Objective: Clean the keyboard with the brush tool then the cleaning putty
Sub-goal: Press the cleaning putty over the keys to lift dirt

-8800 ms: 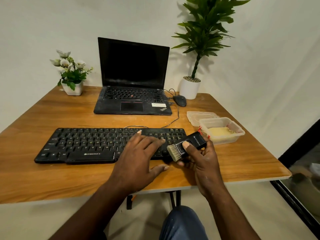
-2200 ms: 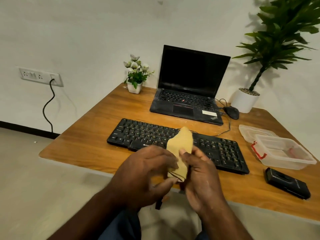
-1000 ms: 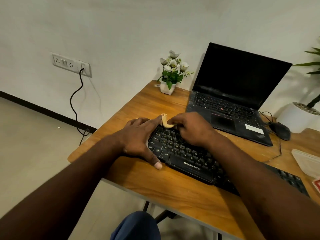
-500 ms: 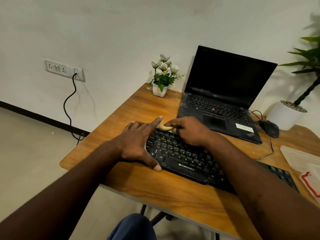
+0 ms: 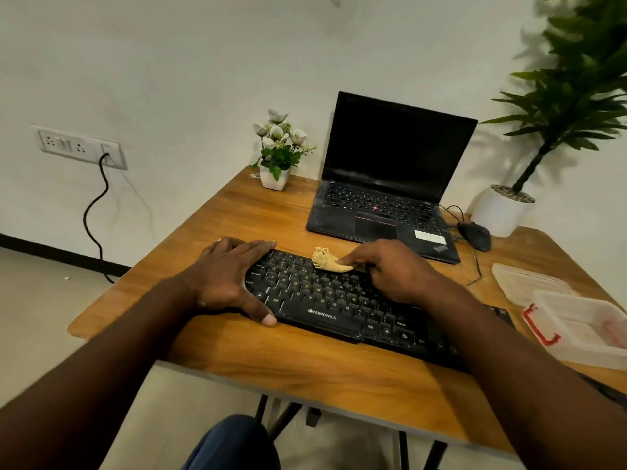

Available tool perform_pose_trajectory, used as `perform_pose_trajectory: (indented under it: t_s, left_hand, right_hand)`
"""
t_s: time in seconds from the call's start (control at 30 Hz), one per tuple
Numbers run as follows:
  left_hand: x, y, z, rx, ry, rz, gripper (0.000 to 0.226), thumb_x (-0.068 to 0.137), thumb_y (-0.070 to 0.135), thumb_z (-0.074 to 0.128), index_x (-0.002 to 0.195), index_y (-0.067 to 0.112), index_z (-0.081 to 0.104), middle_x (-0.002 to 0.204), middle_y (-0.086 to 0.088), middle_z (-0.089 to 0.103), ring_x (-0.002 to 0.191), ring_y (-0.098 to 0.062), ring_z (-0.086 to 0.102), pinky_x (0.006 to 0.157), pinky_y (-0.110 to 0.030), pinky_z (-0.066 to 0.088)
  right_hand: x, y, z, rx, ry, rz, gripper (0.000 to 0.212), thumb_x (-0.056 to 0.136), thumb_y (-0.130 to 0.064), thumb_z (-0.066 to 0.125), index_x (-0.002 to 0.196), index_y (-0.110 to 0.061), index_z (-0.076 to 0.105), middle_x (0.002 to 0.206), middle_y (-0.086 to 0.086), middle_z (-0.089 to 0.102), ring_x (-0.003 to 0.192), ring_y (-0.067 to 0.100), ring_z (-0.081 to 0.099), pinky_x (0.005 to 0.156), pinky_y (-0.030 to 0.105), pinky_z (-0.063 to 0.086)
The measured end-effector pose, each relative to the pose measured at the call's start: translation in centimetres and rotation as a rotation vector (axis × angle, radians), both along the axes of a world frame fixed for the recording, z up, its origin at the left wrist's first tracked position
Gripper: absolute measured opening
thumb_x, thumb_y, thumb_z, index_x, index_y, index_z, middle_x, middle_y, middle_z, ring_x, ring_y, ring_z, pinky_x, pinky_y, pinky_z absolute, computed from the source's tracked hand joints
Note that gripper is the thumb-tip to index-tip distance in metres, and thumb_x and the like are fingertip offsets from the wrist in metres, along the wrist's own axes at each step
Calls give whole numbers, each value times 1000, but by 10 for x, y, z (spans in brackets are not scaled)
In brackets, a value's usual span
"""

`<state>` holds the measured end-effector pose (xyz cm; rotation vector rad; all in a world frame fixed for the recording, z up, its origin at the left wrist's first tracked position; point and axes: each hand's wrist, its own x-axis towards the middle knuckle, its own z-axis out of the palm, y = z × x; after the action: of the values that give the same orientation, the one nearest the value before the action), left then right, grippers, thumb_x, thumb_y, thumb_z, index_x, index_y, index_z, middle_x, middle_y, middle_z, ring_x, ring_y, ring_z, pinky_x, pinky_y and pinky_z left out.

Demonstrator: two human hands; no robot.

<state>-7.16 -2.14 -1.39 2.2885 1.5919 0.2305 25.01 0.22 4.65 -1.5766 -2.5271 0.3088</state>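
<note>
Reference: the keyboard (image 5: 339, 301), black, "ZEBRONICS" on its front edge, lying slantwise on the wooden table (image 5: 271, 354). All positions below are taken from it.

Obs. 1, the left hand (image 5: 227, 276) lies flat over the keyboard's left end. Its fingers are straight and slightly spread, covering the far-left corner. The thumb stretches along the front edge, tip on the table just before the keyboard. It holds nothing.

Obs. 2, the right hand (image 5: 390, 269) is over the keyboard's middle, knuckles up and fingers curled. The index finger comes down on the right end of the cleaning putty (image 5: 327, 261) and pinches it. The thumb is mostly hidden under the hand, so the exact contact beneath cannot be told.

Obs. 3, the cleaning putty is a tan, stretched lump on the keyboard's top key rows, left of centre, between the two hands. Its free left end is crumpled and ridged, standing a little above the keys.

Surroundings:
- An open laptop (image 5: 390, 184) with a dark screen stands behind the keyboard.
- A mouse (image 5: 475, 235) lies behind the keyboard's right half.
- A small white flower pot (image 5: 275, 176) stands well behind the left end.
- A clear plastic container (image 5: 583, 329) with a red clasp sits just off the right end, its lid (image 5: 529, 279) lying beside it.
</note>
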Motion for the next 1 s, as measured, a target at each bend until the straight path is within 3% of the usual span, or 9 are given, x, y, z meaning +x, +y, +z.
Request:
perform_pose_trajectory:
  t_s: [0.2, 0.3, 0.4, 0.53, 0.7, 1.0]
  left_hand:
    - [12, -5, 17, -133, -1, 10, 155, 40, 95, 66, 158, 47, -22, 173, 7, -3, 155, -29, 1, 125, -60, 5]
    - [31, -15, 20, -58, 34, -43, 151, 40, 102, 63, 151, 55, -28, 173, 7, -7, 157, -29, -6, 124, -65, 0]
    - [57, -28, 14, 142, 116, -62, 138, 48, 111, 44, 156, 53, -21, 173, 7, 3, 158, -22, -4, 124, -62, -8]
    - [66, -39, 5, 309, 149, -31, 128, 57, 111, 29, 161, 47, -9, 170, 11, 18, 156, -17, 12, 127, -56, -3]
    - [65, -41, 3, 338, 130, -9, 127, 57, 112, 25, 163, 45, 1, 167, 12, 24, 152, -19, 18, 126, -54, 10]
    - [65, -40, 2, 352, 144, -4, 126, 57, 112, 24, 163, 45, 7, 167, 13, 24, 151, -19, 20, 125, -54, 14]
  right_hand:
    - [-1, -8, -10, 53, 29, -39, 66, 92, 3, 50, 134, -46, 63, 141, -2, 63, 119, 18, 60, 98, 39, 54]
    - [-7, -10, -12, 94, 29, -53, 63, 93, 2, 52, 138, -40, 62, 138, 0, 65, 118, 20, 61, 95, 36, 53]
    - [-10, -9, -17, 119, 40, -49, 61, 92, 1, 53, 138, -38, 62, 132, 0, 68, 111, 19, 62, 89, 36, 54]
    - [4, -5, -9, 86, -20, -73, 59, 94, -5, 54, 137, -44, 60, 130, 0, 66, 111, 19, 61, 93, 43, 55]
    - [48, -11, 4, 11, -95, -90, 61, 96, 1, 49, 140, -40, 60, 136, 2, 59, 122, 21, 54, 102, 42, 48]
    - [111, -29, 14, 35, -176, -160, 61, 92, 3, 54, 135, -38, 65, 130, 0, 61, 116, 18, 54, 97, 39, 50]
